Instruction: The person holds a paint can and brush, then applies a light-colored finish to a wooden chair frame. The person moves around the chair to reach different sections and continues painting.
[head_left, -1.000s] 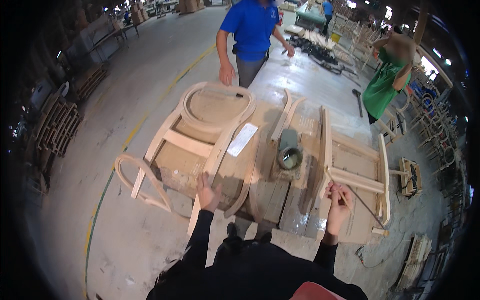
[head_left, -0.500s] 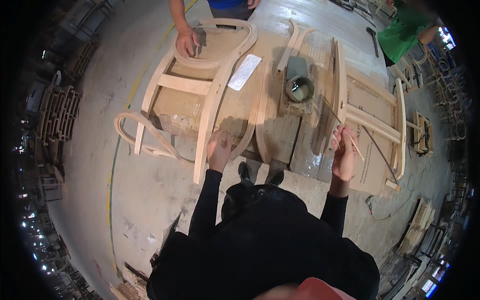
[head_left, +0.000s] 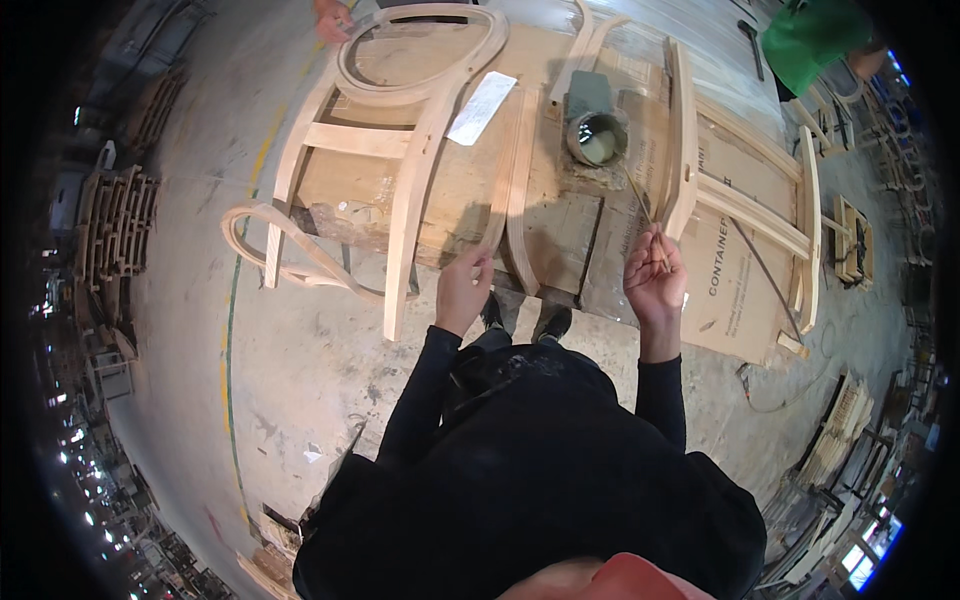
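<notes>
My right hand (head_left: 655,280) pinches a thin stick (head_left: 636,190) that slants up from my fingers toward a round pot (head_left: 598,140) of pale liquid. My left hand (head_left: 464,290) is closed, thumb against the curled fingers, by the near ends of two curved wooden pieces (head_left: 518,190); whatever it may hold is hidden. Left of it lies a wooden chair frame (head_left: 408,210) with a rounded loop at its far end. Right of the pot a second wooden frame (head_left: 682,140) rests on cardboard, close to my right hand.
A white paper sheet (head_left: 483,108) lies beside the left frame. A grey-green block (head_left: 589,92) sits behind the pot. A bent wooden loop (head_left: 285,240) juts past the table's left side. Another person's hand (head_left: 332,20) is at the far left; a person in green (head_left: 815,45) is far right.
My right hand has moved left and nearer the pot with the stick. My left hand has shifted right, toward the curved pieces. The other person's hand has left the chair frame's loop.
</notes>
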